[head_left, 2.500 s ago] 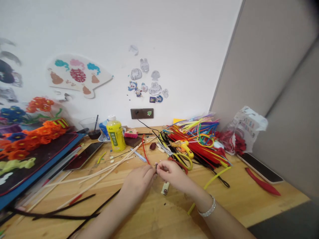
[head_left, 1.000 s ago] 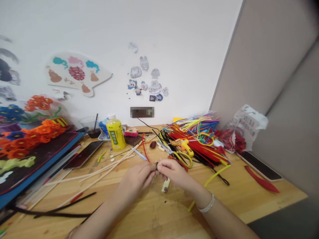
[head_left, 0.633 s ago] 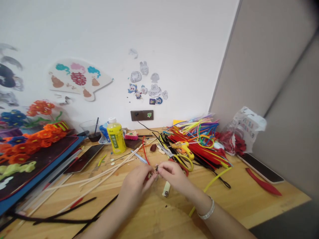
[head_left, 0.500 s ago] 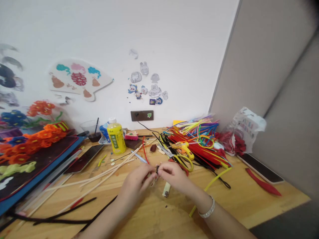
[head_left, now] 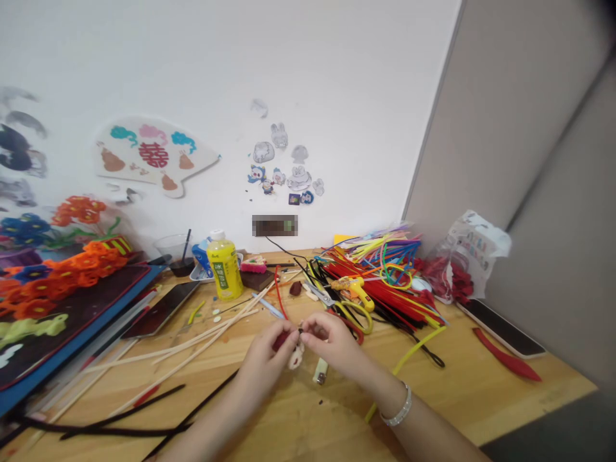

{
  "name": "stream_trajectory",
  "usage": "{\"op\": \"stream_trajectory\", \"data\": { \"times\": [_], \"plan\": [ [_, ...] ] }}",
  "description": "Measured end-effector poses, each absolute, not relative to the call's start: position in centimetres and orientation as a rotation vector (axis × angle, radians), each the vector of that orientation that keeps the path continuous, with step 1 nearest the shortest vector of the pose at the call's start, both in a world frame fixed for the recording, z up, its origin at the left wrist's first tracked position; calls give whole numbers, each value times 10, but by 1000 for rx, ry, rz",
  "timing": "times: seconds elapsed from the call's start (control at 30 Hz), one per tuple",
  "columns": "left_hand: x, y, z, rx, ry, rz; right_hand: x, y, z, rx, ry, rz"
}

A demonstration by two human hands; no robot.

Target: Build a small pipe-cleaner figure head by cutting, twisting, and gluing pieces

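My left hand [head_left: 269,350] is closed in a pinch on a small pipe-cleaner craft piece [head_left: 296,359]. Cream fuzz with dark red spots hangs below the fingertips, and more dark red shows inside the left fingers. My right hand [head_left: 332,339] meets it from the other side, thumb and forefinger pinched on a tiny black bit at the top of the piece. Much of the piece is covered by my fingers. A red pipe cleaner [head_left: 280,294] stands up just behind the hands; its lower end is hidden. Close to my right hand lies a pale lighter [head_left: 321,371].
Behind the right hand are yellow-handled scissors [head_left: 359,316], a yellow glue gun [head_left: 359,292] and a heap of coloured pipe cleaners [head_left: 385,269]. A yellow drink bottle [head_left: 224,269], wooden sticks [head_left: 212,328] and a phone [head_left: 163,310] lie leftward. Another phone [head_left: 500,326] is far right.
The hands have turned slightly, so the cream part of the piece now shows below my fingertips. Both hands keep their pinch at nearly the same place.
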State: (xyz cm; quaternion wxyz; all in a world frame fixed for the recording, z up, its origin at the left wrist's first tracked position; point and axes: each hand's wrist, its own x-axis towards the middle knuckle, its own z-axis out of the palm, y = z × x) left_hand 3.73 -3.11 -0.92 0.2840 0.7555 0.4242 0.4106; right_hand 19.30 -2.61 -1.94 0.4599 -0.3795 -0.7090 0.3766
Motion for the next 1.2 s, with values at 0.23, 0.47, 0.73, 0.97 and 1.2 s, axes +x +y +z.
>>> {"op": "stream_trajectory", "data": {
  "times": [0.23, 0.47, 0.73, 0.97, 1.2],
  "plan": [
    [37, -33, -11, 2062, 1098, 1051, 192, -25, -25, -892, -1661, 993],
    [36, -30, -5, 2059, 1130, 1027, 192, -26, -24, -1004, -1814, 795],
    [36, -31, -4, 1864, 1170, 1051, 196, -28, -22, -981, -1921, 557],
    [37, -31, -5, 1843, 1151, 978, 199, -32, -22, -874, -2111, 47],
    [37, -32, -6, 1890, 1078, 972, 193, -32, -23, -970, -1819, 334]
  ]
}}
